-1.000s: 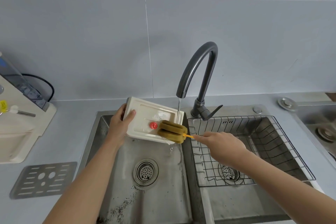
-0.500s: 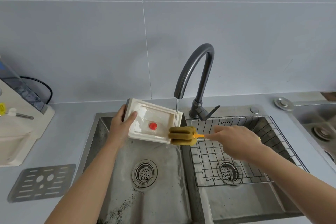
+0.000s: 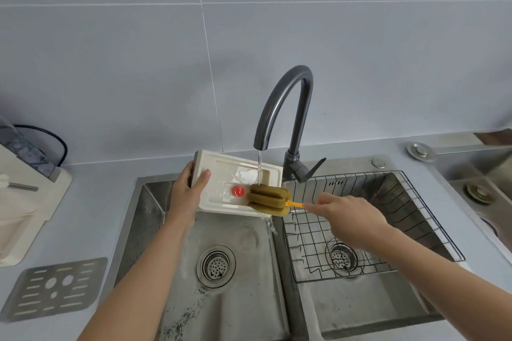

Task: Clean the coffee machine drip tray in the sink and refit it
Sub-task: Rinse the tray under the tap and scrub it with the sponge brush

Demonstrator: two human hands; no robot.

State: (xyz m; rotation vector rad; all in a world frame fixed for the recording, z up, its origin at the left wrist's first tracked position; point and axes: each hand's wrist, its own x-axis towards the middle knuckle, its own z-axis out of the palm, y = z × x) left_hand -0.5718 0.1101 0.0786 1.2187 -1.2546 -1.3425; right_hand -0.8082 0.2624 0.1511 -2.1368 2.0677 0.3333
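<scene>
The scrubbing step is under way: the left hand (image 3: pixel 186 196) grips the cream drip tray's (image 3: pixel 219 203) left end, tilted over the left sink basin (image 3: pixel 243 310) under the tap's (image 3: pixel 285 108) stream, while the right hand (image 3: pixel 350 214) pinches the sponge brush (image 3: pixel 268 200) by its orange handle, sponge on the tray's right end. Next comes sweeping it across, then rinsing. Water pools in the tray; dark specks lie in the basin; a wire rack (image 3: pixel 371 230) sits in the right basin.

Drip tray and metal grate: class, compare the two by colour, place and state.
The drip tray is cream plastic; the metal grate is grey and slotted. The tray is held tilted over the sink by the left hand, wet under running water; the grate lies flat and untouched on the counter. Both are rectangular.
</scene>
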